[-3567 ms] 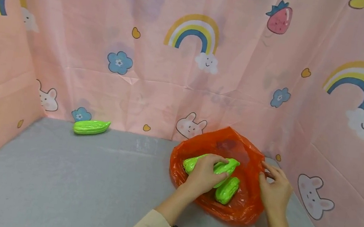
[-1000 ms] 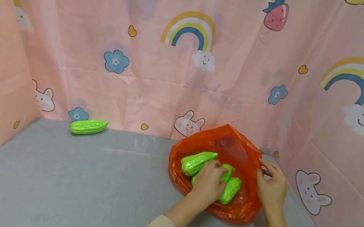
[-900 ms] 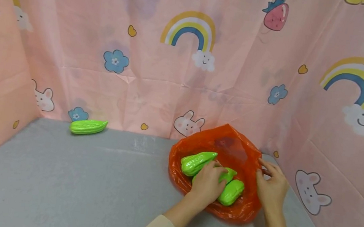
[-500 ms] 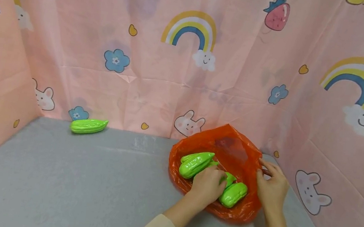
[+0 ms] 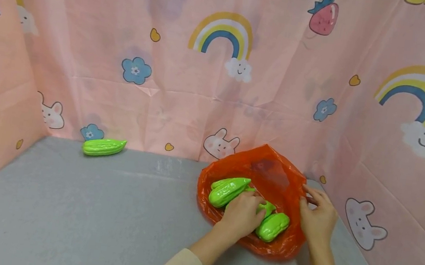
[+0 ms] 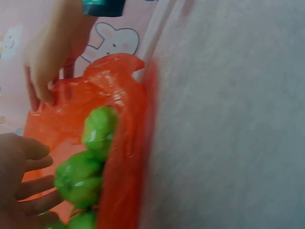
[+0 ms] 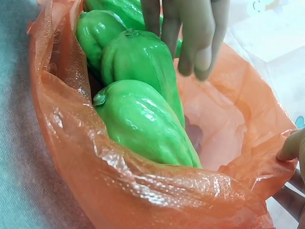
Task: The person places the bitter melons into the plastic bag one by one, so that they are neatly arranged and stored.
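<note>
An orange-red plastic bag [image 5: 278,248] stands with its mouth open on the right of the table, holding several glossy green ridged gourds [image 5: 272,227]. My left hand [image 5: 241,214] is inside the mouth, among the gourds. In the right wrist view its fingers [image 7: 195,43] hang loosely beside the gourds [image 7: 143,124], gripping none of them. At the bag's right rim, my right hand [image 5: 320,218] pinches the plastic between thumb and fingers. Another gourd [image 5: 103,147] lies apart at the table's back left. Gourds under my left hand are partly hidden.
The grey table [image 5: 86,205] ends at a pink printed curtain [image 5: 174,114] behind and at both sides. The bag sits close to the back curtain and the right one.
My left hand, which held a gourd over the bag earlier, has lowered into it and loosened. The gourds have shifted apart, one to the right. My right hand keeps its pinch on the rim.
</note>
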### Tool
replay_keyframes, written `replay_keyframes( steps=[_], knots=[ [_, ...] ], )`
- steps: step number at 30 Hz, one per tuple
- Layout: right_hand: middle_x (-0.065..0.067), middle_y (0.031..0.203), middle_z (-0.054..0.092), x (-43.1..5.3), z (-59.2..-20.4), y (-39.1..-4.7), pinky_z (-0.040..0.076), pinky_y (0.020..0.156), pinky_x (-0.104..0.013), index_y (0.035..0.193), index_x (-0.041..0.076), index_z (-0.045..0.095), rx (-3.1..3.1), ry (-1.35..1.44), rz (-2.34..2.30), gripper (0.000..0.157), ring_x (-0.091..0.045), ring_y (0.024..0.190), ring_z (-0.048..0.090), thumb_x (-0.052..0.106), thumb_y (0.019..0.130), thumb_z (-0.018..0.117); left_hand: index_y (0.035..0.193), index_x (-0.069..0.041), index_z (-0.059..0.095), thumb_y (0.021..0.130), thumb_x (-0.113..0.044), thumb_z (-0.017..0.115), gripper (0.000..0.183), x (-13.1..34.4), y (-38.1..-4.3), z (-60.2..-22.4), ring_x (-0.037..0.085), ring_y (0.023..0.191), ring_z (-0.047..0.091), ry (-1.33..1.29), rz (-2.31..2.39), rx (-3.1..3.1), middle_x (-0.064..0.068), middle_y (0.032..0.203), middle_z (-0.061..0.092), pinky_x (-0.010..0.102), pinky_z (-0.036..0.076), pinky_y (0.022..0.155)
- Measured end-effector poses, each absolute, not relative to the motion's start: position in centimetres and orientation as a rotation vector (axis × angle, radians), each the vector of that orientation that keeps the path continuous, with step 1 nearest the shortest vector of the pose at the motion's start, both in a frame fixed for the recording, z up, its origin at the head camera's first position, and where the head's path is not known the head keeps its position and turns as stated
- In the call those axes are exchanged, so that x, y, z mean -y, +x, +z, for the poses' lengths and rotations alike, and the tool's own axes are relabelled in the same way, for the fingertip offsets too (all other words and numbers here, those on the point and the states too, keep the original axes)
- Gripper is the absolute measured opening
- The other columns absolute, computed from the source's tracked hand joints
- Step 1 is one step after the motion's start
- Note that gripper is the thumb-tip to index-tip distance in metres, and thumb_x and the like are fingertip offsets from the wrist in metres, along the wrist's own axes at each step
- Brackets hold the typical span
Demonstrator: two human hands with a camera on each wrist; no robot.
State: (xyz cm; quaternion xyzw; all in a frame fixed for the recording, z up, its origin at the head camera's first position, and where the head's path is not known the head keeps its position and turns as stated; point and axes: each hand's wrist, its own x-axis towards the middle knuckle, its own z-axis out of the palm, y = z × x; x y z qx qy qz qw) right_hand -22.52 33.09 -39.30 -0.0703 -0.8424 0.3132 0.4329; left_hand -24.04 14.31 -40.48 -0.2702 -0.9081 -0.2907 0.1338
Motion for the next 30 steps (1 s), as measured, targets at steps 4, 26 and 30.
replay_keyframes(
  steps=[4,26,30],
  knots=[
    [-0.018,0.106,0.073,-33.1,-39.4,-22.4,0.035,0.061,0.003,0.114,0.002,0.076,2.109,-0.184,0.783,0.028,-0.004,0.08,0.068,-0.002,0.089,0.067,0.114,-0.02,0.078,0.097,-0.028,0.067,0.021,-13.1,-24.1,-39.4,0.009,0.104,0.069,-0.841,-0.904,2.624,-0.004,0.113,0.074,0.022,0.058,0.085],
    [-0.02,0.106,0.072,-32.9,-39.4,-22.6,0.034,0.06,0.003,0.115,0.001,0.076,2.098,-0.169,0.801,0.028,0.032,0.078,0.039,-0.003,0.089,0.066,0.115,-0.007,0.075,0.096,-0.013,0.068,0.022,-1.7,-26.1,-36.5,0.024,0.104,0.069,-0.88,-0.906,2.524,0.008,0.113,0.072,0.038,0.058,0.092],
    [-0.019,0.105,0.073,-32.9,-39.4,-22.6,0.034,0.061,0.003,0.114,0.001,0.076,2.086,-0.163,0.796,0.028,0.033,0.078,0.038,-0.003,0.088,0.066,0.116,-0.009,0.074,0.095,-0.013,0.068,0.022,1.1,-27.0,-36.9,0.025,0.105,0.07,-0.803,-0.875,2.531,0.009,0.116,0.072,0.039,0.059,0.091]
  ],
)
